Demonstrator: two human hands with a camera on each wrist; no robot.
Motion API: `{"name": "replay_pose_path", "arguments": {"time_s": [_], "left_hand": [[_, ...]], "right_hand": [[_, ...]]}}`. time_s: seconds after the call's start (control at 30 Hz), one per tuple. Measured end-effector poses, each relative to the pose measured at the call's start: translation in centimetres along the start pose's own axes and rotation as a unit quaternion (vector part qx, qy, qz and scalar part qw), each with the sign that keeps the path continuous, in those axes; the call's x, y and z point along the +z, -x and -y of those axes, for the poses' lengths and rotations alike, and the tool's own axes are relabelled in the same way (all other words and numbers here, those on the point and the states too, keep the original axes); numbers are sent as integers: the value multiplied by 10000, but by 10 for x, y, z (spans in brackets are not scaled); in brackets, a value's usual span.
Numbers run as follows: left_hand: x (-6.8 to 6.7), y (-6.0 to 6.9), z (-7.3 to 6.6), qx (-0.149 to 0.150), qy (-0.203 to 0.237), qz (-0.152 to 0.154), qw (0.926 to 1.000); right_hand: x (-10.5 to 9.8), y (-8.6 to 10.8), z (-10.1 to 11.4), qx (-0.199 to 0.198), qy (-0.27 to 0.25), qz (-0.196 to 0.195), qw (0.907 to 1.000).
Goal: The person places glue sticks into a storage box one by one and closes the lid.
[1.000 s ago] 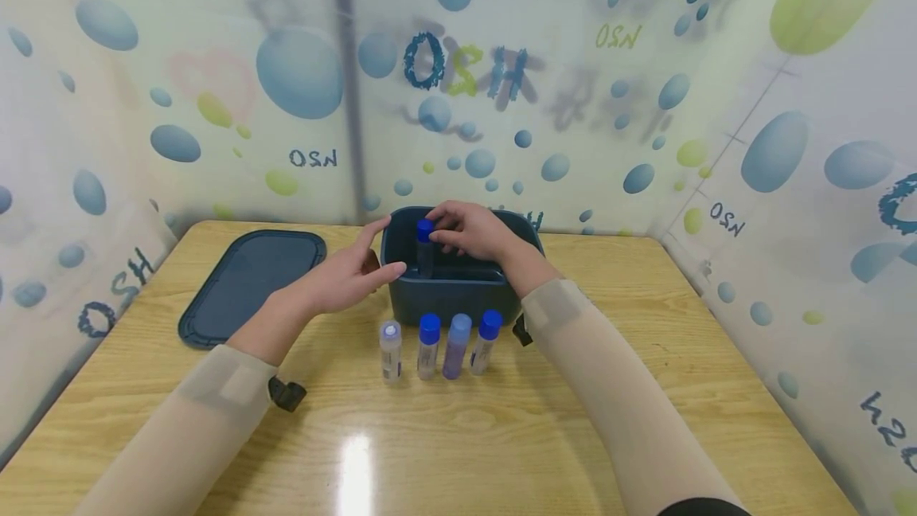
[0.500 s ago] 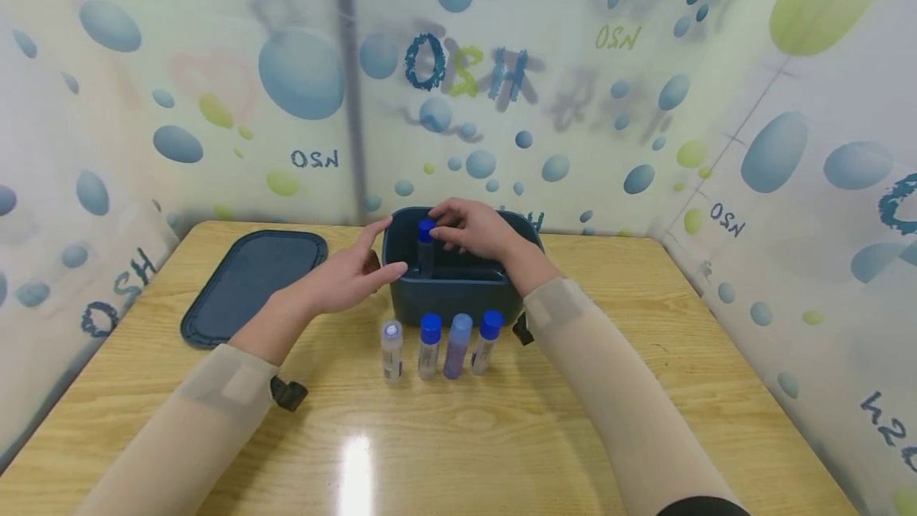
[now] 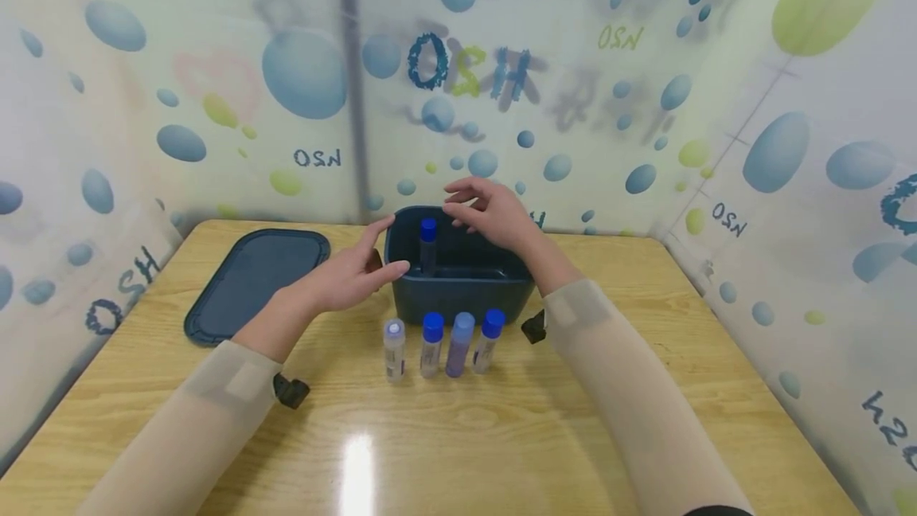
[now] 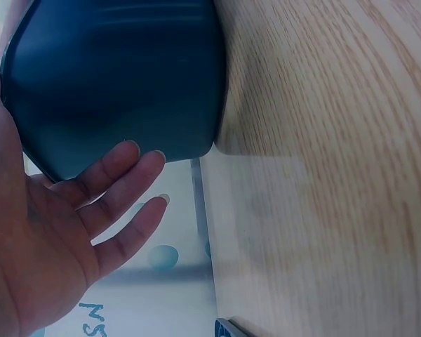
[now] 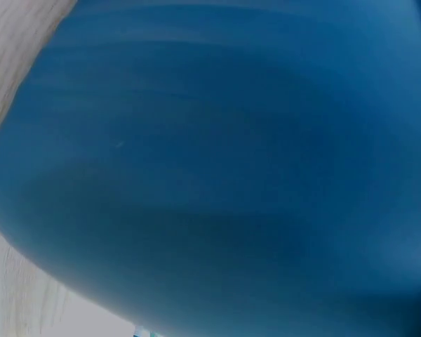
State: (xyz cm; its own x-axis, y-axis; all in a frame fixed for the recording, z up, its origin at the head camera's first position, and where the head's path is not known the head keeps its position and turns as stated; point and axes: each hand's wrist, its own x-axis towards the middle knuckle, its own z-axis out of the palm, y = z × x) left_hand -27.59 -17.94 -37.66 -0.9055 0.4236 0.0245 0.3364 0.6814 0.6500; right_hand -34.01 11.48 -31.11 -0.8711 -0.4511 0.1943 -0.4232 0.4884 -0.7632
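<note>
we saw one blue-capped cylindrical tube (image 3: 427, 251) in one navy plastic bin (image 3: 466, 299), four tubes (image 3: 431, 350) outside; left hand (image 3: 349, 275) spread, right hand (image 3: 494, 214) loosely bent.

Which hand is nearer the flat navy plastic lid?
Left. The left hand, just right of the lid, touches the deep navy plastic bin; the right hand is farther right, above the bin.
</note>
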Motion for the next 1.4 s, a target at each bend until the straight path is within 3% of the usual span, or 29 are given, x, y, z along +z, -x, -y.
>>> {"name": "replay_pose_path", "arguments": {"time_s": [0.47,0.9,1.4], "left_hand": [[0,1,0,61,18,40,10000],[2,1,1,102,4,11,9999],[3,0,1,48,38,29,10000]], "right_hand": [[-18,65,9,-475,-394,-45,9981],[-27,126,3,-236,-156,55,9996],[-19,161,-8,-73,-116,367,9992]]}}
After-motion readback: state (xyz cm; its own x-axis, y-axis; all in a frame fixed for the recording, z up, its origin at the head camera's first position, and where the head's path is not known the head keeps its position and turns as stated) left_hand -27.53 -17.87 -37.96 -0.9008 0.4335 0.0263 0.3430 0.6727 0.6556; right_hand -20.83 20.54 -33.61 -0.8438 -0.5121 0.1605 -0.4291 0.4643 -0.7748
